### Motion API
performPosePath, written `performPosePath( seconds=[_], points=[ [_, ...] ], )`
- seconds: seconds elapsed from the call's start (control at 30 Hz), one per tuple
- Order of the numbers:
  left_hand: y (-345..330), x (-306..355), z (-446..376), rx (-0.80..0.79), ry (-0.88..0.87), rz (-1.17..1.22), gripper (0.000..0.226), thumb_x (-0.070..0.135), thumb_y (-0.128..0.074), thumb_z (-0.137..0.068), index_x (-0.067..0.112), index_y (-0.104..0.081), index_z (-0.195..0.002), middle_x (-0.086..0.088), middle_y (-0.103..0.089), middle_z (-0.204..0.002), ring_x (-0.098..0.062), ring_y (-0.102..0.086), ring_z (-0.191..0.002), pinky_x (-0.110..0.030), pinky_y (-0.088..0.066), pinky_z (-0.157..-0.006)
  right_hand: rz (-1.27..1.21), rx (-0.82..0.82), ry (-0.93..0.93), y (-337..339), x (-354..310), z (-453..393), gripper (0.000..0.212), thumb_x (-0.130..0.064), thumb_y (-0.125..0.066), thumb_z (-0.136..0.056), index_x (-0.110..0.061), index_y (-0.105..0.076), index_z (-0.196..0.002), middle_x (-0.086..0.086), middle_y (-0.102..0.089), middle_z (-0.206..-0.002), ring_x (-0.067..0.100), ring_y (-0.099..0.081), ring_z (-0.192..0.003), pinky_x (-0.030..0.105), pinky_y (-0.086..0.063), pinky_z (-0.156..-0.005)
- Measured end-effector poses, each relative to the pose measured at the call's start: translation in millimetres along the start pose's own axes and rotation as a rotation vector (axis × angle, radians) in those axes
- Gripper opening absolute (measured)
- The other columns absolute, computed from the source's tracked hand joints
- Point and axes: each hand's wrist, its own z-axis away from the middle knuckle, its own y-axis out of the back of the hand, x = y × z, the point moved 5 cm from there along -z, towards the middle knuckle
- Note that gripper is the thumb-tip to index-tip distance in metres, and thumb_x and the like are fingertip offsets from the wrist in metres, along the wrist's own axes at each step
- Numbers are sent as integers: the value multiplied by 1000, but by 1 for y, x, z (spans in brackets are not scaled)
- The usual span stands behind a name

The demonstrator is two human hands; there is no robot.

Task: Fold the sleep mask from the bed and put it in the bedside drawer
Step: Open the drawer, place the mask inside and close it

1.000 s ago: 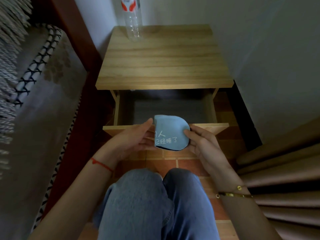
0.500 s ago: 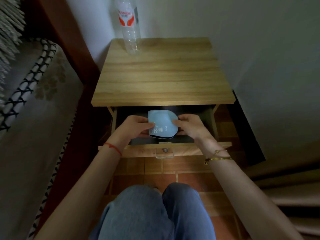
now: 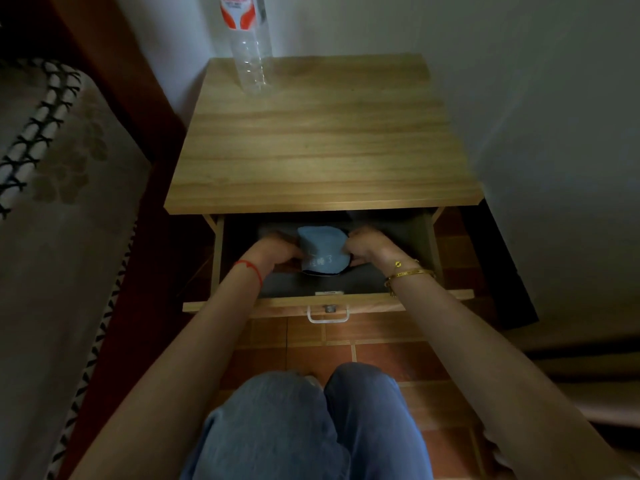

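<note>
Both hands reach into the open drawer (image 3: 412,233) of the nightstand (image 3: 322,140). Left hand (image 3: 277,249) grips the left edge of the mask (image 3: 323,249); right hand (image 3: 369,242) grips the right edge. Fingers of each hand are curled closed on the fabric, knuckles up, fingertips hidden below or behind the cloth.

Mask: light blue, folded into a compact half-oval, dark lining showing along its near rim. Long axis runs front to back of the drawer, roughly. Rounded top end points toward the drawer's back; wider bottom edge points toward the person. White printed characters sit on the near half, reading upright from the wearer's view. Mask sits inside the drawer, about centred side to side, in the back half. Cannot tell whether it rests on the dark drawer floor or is held just above it.

Drawer: pulled out, wooden front, clear handle (image 3: 328,315) at centre of the front, below and nearer than the mask.

Left wrist carries a red string (image 3: 250,266); right wrist carries gold bracelets (image 3: 408,273).

Nightstand top: one clear plastic bottle (image 3: 252,53), red and white label, upright at the back left corner, well apart from the hands.

Bed (image 3: 52,202) with patterned cover lies to the left. Jeans-clad knees (image 3: 311,420) at bottom centre over a red tiled floor (image 3: 374,344).
</note>
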Motion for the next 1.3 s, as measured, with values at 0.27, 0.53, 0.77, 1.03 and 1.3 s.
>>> performPosePath(
  seconds=[0.27, 0.53, 0.77, 1.03, 1.3],
  points=[
    [-2, -12, -14, -26, -10, -42, 38, -8, -52, -89, -4, -54, -127, -26, -59, -126, -31, -63, -95, -36, -49, -89, -18, -48, -38, -9, 5, -2, 34, -3, -55, -90, 1, -52, -124, 20, -58, -128, 30, -58, -116, 32, -52, -87],
    [0, -13, -3, -53, -43, -75, 33, -4, -50, -91, -2, -55, -124, -11, -64, -88, -17, -59, -70, -22, -54, -61, -50, -38, -13, -4, 6, 5, 32, -3, -52, -91, 1, -52, -122, 20, -58, -126, 30, -58, -115, 36, -51, -94],
    [-1, -12, 0, -23, -62, -85, 31, 0, -53, -92, -3, -56, -122, -10, -62, -83, -24, -62, -77, -38, -53, -85, -104, -44, 15, 0, 5, 15, 35, -2, -51, -91, 0, -46, -125, 21, -54, -127, 31, -56, -117, 33, -51, -90],
    [-2, -13, -2, -24, -53, -106, 33, 4, -51, -94, 1, -53, -127, -20, -64, -113, -19, -62, -76, -29, -53, -76, -154, -65, 3, 2, 6, 20, 36, -1, -46, -92, -2, -42, -129, 21, -55, -125, 31, -56, -118, 33, -49, -89],
    [-4, -11, 1, 2, -46, -114, 30, 5, -53, -93, 0, -56, -123, -21, -65, -115, -30, -66, -96, -30, -55, -75, -140, -59, 9, 7, 8, 18, 23, -6, -49, -92, -6, -50, -115, 12, -56, -93, 25, -58, -97, 30, -50, -80]
  ],
)
